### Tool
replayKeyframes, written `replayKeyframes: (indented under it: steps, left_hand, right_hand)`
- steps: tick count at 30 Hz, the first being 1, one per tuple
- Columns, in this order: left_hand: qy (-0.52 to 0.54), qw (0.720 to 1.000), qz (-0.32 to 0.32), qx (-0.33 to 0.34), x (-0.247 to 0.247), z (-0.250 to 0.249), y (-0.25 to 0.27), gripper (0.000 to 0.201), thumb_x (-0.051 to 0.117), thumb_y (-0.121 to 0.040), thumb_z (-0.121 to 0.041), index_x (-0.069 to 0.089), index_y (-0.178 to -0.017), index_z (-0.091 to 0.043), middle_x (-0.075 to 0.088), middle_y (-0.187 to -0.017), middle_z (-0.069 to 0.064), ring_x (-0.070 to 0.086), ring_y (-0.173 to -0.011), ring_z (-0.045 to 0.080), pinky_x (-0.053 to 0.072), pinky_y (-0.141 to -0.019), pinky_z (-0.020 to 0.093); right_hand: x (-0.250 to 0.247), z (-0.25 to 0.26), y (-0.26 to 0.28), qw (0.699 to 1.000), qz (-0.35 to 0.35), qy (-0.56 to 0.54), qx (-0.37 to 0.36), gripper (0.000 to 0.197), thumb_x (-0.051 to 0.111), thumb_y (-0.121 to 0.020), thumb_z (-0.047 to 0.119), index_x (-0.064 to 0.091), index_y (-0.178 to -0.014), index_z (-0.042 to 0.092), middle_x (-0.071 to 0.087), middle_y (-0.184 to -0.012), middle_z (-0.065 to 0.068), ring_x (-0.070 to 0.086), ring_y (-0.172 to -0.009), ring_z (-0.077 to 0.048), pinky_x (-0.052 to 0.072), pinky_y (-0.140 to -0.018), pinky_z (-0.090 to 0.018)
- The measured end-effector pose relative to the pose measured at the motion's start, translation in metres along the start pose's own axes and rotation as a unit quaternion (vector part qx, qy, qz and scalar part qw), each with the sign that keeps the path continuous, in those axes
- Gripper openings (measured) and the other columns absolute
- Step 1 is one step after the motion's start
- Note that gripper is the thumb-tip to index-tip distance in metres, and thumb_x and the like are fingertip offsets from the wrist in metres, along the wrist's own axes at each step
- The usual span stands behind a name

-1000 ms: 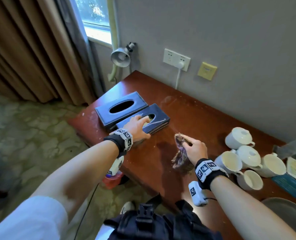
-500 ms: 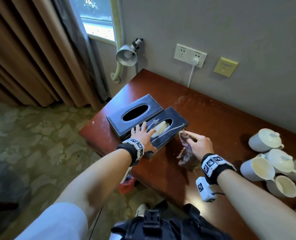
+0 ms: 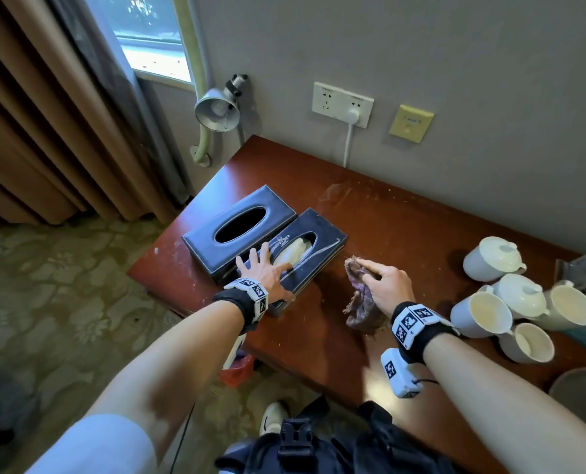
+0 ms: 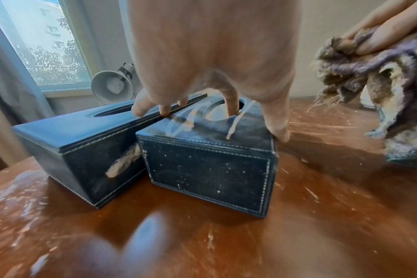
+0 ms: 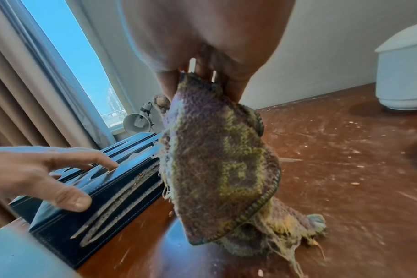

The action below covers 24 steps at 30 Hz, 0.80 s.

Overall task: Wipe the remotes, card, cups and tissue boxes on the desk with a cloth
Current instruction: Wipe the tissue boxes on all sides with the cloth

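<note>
Two dark blue tissue boxes stand side by side at the desk's left end. My left hand (image 3: 267,268) lies spread on top of the nearer tissue box (image 3: 322,241), fingers straight, thumb at its right edge; the same nearer tissue box (image 4: 210,165) looks dusty and streaked. The far tissue box (image 3: 236,227) sits against its left side. My right hand (image 3: 384,282) grips a ragged purple-brown cloth (image 3: 360,302) just right of that box; the cloth (image 5: 217,165) hangs from my fingers and trails onto the desk. Several white cups (image 3: 490,313) cluster at the right.
The reddish wooden desk (image 3: 404,217) is dusty and runs along the grey wall. A lamp (image 3: 218,109), a socket with a plugged cable (image 3: 348,111) and curtains are behind. The desk's left edge lies close to the boxes.
My left hand has flattened and spread on the nearer box. My right hand with the cloth has come up beside that box. My head has turned left, pushing the cups to the frame's right edge.
</note>
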<state>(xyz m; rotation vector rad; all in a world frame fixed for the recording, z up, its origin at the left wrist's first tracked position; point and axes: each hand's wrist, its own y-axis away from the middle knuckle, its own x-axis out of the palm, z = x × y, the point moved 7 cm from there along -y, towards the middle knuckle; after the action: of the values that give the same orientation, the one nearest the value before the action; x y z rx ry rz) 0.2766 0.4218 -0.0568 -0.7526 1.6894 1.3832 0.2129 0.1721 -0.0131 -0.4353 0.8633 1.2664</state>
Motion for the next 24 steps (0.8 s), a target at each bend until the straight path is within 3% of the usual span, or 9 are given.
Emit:
replayKeyframes:
  steps: [5,10,15,19,22,24]
  left_hand:
    - [0.029,1.000,-0.013,0.001,0.008,-0.031,0.013,0.073,0.075,-0.075,-0.059,0.042,-0.138,-0.045,-0.001,-0.159,0.013,0.010,-0.142,0.041,0.019,-0.111,0.065]
    - [0.000,0.999,-0.025,0.045,0.015,-0.068,0.018,0.075,0.075,-0.073,-0.061,0.043,-0.138,-0.045,0.001,-0.159,0.012,0.013,-0.140,0.041,0.024,-0.110,0.061]
    - [-0.055,0.989,-0.008,0.137,0.029,-0.129,0.025,0.078,0.074,-0.074,-0.059,0.040,-0.143,-0.044,-0.003,-0.161,0.014,0.008,-0.143,0.043,0.018,-0.112,0.067]
    - [-0.111,0.965,0.012,0.238,0.043,-0.171,0.037,0.078,0.073,-0.075,-0.057,0.037,-0.144,-0.046,-0.010,-0.162,0.013,0.003,-0.146,0.043,0.013,-0.114,0.068]
    - [-0.130,0.958,0.019,0.253,0.048,-0.180,0.045,0.091,0.074,-0.075,-0.057,0.023,-0.150,-0.044,-0.018,-0.162,0.012,-0.005,-0.149,0.043,0.006,-0.114,0.070]
    - [-0.109,0.969,0.012,0.223,0.046,-0.173,0.044,0.110,0.076,-0.071,-0.061,0.008,-0.154,-0.039,-0.020,-0.162,0.013,-0.007,-0.150,0.041,0.003,-0.114,0.069]
  right_hand:
    - [-0.019,-0.028,0.008,1.000,-0.015,-0.009,0.009,0.030,0.059,-0.093,0.026,0.069,-0.120,0.033,0.073,-0.111,-0.002,0.066,-0.102,-0.027,0.051,-0.095,-0.035]
    - [-0.038,-0.054,0.016,0.999,-0.029,-0.023,0.024,0.032,0.058,-0.091,0.026,0.069,-0.121,0.032,0.073,-0.111,-0.001,0.062,-0.109,-0.030,0.049,-0.099,-0.038]
    - [-0.072,-0.080,0.034,0.992,-0.087,-0.077,0.048,0.032,0.061,-0.089,0.021,0.071,-0.119,0.024,0.070,-0.119,0.000,0.061,-0.114,-0.025,0.046,-0.104,-0.038]
    - [-0.082,-0.115,0.055,0.982,-0.138,-0.101,0.080,0.033,0.061,-0.093,0.018,0.067,-0.125,0.016,0.066,-0.127,-0.002,0.058,-0.122,-0.022,0.042,-0.108,-0.035]
    - [-0.070,-0.131,0.059,0.984,-0.131,-0.070,0.097,0.035,0.058,-0.096,0.019,0.063,-0.130,0.016,0.050,-0.147,-0.004,0.042,-0.137,-0.022,0.029,-0.113,-0.028]
    - [-0.053,-0.133,0.056,0.991,-0.095,-0.032,0.088,0.036,0.053,-0.099,0.023,0.059,-0.135,0.021,0.032,-0.158,-0.005,0.023,-0.147,-0.022,0.019,-0.117,-0.031]
